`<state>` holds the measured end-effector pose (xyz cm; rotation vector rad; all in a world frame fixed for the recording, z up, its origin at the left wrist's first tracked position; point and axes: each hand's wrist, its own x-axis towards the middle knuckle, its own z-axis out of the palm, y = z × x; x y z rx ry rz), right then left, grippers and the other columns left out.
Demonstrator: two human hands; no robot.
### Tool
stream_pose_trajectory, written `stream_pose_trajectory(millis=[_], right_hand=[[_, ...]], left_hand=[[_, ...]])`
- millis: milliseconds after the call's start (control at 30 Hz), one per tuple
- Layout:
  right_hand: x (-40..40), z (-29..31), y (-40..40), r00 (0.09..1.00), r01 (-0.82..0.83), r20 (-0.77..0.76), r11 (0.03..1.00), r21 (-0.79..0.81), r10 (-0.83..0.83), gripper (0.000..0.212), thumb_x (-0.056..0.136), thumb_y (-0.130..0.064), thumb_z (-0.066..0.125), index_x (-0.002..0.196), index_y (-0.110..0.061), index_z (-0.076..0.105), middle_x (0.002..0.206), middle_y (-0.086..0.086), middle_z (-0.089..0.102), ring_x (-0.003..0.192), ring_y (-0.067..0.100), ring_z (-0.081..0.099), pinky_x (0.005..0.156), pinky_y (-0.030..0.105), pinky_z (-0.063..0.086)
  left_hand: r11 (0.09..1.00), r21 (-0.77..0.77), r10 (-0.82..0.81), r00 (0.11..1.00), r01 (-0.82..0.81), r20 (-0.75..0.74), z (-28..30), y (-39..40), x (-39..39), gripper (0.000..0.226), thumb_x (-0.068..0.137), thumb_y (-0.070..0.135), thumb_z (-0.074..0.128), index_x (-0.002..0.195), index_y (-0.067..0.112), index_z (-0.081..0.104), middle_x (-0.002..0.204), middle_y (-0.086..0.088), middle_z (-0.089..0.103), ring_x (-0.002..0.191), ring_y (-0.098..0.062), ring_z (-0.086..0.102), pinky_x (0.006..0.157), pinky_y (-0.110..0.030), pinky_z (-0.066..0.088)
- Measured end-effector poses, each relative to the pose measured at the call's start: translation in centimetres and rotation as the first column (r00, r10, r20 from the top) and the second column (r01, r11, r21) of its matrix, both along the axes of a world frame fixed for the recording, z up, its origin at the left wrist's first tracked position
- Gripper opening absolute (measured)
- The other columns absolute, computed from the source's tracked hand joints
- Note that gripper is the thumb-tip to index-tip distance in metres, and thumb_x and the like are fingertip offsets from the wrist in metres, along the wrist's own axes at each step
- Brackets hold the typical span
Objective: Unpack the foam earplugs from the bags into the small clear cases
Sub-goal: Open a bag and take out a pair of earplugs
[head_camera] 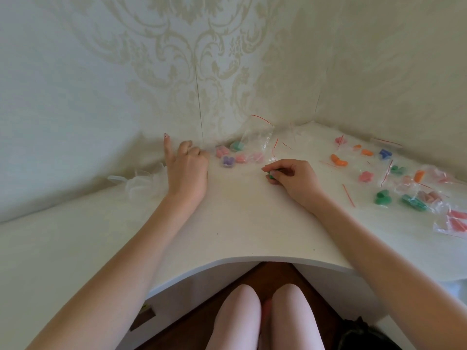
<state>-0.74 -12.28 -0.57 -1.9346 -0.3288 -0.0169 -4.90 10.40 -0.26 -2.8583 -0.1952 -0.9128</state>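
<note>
My right hand point(290, 176) pinches a green foam earplug point(271, 176) low over the white desk point(240, 223). My left hand point(188, 168) rests near the back wall with its fingers curled and the little finger raised; I cannot see whether it holds anything. Just right of it stand small clear cases holding earplugs: pink point(221, 150), green point(237, 145), purple point(228, 160) and more pink point(256, 156). An empty clear bag point(257, 132) with a red strip leans on the wall behind them.
Empty clear cases point(136, 183) lie piled at the left by the wall. On the right lie several bags of earplugs: orange point(338, 160), blue point(385, 154), green point(382, 197), teal point(414, 202), pink point(454, 221). The desk's curved front edge point(240, 260) is above my knees.
</note>
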Motion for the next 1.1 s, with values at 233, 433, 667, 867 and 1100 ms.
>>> stream_pose_trajectory(millis=[233, 433, 667, 867, 1100], right_hand=[[0.1, -0.2, 0.2, 1.000, -0.011, 0.007, 1.000, 0.012, 0.011, 0.032, 0.090, 0.001, 0.056, 0.079, -0.027, 0.070, 0.098, 0.010, 0.072, 0.084, 0.022, 0.071, 0.090, 0.032, 0.052], [-0.2, 0.1, 0.4, 1.000, -0.020, 0.009, 0.997, 0.068, 0.020, 0.026, 0.089, 0.003, 0.057, 0.083, -0.019, 0.070, 0.094, 0.007, 0.072, 0.074, 0.011, 0.069, 0.083, 0.020, 0.052], [-1.1, 0.9, 1.1, 0.989, -0.136, -0.014, 0.959, 0.250, 0.144, 0.023, 0.088, 0.012, 0.054, 0.100, -0.003, 0.067, 0.093, 0.008, 0.067, 0.071, 0.004, 0.069, 0.072, 0.013, 0.052], [-1.5, 1.1, 1.7, 0.977, -0.203, -0.007, 0.936, 0.287, 0.214, 0.026, 0.086, 0.015, 0.054, 0.101, -0.004, 0.065, 0.095, 0.012, 0.066, 0.073, 0.009, 0.069, 0.072, 0.017, 0.054], [-1.7, 1.2, 1.9, 0.985, -0.158, -0.017, 0.944, 0.289, 0.170, 0.032, 0.086, 0.012, 0.057, 0.108, -0.009, 0.051, 0.097, 0.014, 0.065, 0.080, 0.023, 0.072, 0.077, 0.028, 0.058]], left_hand=[[0.590, -0.734, -0.207, 0.942, 0.336, 0.264, 0.8, -1.1, 0.4, 0.015, 0.094, 0.018, 0.044, 0.081, 0.012, 0.046, 0.075, 0.001, 0.052, 0.070, -0.017, 0.050, 0.061, -0.023, 0.033], [-0.409, -0.898, -0.241, 0.929, 0.166, 0.282, 2.4, -1.6, 0.6, 0.027, 0.075, -0.001, 0.037, 0.063, 0.007, 0.060, 0.101, -0.024, 0.068, 0.091, -0.040, 0.067, 0.072, -0.034, 0.057], [-0.711, -0.700, -0.218, 0.927, 0.063, 0.305, 1.4, -2.8, 0.8, 0.015, 0.096, 0.003, 0.046, 0.087, 0.005, 0.059, 0.082, -0.015, 0.053, 0.055, -0.014, 0.049, 0.047, -0.020, 0.045], [-0.844, -0.528, -0.327, 0.871, -0.095, 0.366, 0.6, -2.3, 1.0, 0.043, 0.078, 0.038, 0.065, 0.107, 0.008, 0.053, 0.081, -0.006, 0.048, 0.050, -0.006, 0.033, 0.051, -0.014, 0.031], [-0.818, -0.575, -0.325, 0.845, -0.026, 0.425, 0.7, -2.9, 0.9, 0.049, 0.077, 0.017, 0.072, 0.117, 0.003, 0.047, 0.094, -0.010, 0.064, 0.077, -0.010, 0.061, 0.068, -0.016, 0.049]])
